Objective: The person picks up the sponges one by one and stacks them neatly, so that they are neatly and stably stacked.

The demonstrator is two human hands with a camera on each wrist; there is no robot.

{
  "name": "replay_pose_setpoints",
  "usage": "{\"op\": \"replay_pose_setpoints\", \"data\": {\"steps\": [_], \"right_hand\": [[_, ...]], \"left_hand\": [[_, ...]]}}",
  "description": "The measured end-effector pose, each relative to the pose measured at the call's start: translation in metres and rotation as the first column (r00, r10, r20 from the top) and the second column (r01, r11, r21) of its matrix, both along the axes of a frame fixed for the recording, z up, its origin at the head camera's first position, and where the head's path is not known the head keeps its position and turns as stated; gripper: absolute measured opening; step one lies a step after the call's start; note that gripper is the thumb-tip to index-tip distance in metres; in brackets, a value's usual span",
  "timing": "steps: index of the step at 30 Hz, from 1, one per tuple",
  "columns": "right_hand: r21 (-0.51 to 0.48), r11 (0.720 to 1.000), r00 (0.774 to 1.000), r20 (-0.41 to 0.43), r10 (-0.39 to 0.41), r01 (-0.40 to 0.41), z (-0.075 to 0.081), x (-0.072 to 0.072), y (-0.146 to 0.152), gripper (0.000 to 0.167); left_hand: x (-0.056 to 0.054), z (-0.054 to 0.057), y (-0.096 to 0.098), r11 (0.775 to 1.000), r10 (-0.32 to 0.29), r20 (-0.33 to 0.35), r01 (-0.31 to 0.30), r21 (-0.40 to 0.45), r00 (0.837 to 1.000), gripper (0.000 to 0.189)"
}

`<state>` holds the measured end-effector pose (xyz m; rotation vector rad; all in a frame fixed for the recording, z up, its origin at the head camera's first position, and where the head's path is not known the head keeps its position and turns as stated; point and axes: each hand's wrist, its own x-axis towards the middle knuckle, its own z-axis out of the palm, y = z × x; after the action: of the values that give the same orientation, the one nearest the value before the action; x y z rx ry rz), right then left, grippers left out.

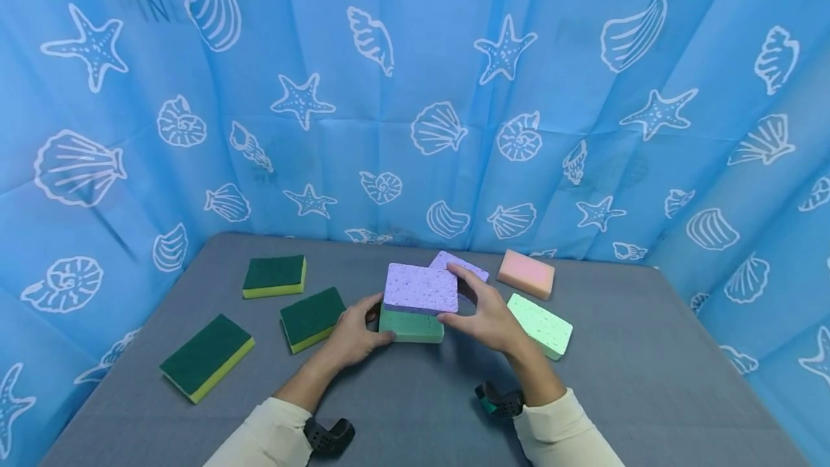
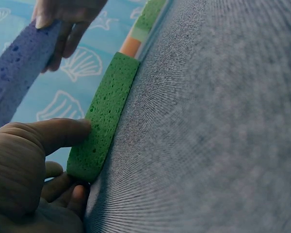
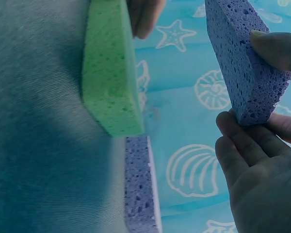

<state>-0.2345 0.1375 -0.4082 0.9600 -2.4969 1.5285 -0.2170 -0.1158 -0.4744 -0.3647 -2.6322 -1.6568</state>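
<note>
A person's right hand (image 1: 483, 312) grips a purple sponge (image 1: 421, 288), seemingly yet to be placed; the left hand (image 1: 353, 331) holds a green sponge (image 1: 411, 328); six other sponges (image 1: 207, 355) lie unstacked.

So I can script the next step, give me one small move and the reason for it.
Probably lower the raised purple sponge onto the green sponge below: the right hand holds it clear of that one in the wrist views, while the left hand grips the green one against the table.
</note>
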Motion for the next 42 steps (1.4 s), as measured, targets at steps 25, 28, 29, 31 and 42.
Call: {"op": "replay_pose_setpoints", "data": {"steps": [25,28,29,31,42], "right_hand": [[0.138,0.990,0.997,0.069,-0.045,0.035,-0.036,-0.011,-0.003,0.081],[0.152,0.988,0.996,0.071,-0.046,0.034,-0.039,-0.011,-0.003,0.081],[0.154,0.987,0.997,0.070,-0.045,0.034,-0.040,-0.012,-0.003,0.081],[0.151,0.988,0.996,0.075,-0.041,0.030,-0.041,-0.012,-0.003,0.081],[0.172,0.985,0.992,0.119,-0.053,0.032,-0.044,-0.011,-0.003,0.081]], "left_hand": [[-0.002,0.002,0.001,1.000,0.023,0.010,-0.023,-0.010,1.000,0.078],[-0.002,0.002,0.002,1.000,0.025,0.010,-0.025,-0.017,1.000,0.078],[-0.002,0.001,0.002,0.999,0.026,0.011,-0.026,-0.019,1.000,0.079],[-0.002,0.001,0.002,0.999,0.027,0.013,-0.027,-0.018,1.000,0.080],[-0.001,0.002,0.003,0.999,0.035,0.037,-0.034,-0.028,0.999,0.084]]}}
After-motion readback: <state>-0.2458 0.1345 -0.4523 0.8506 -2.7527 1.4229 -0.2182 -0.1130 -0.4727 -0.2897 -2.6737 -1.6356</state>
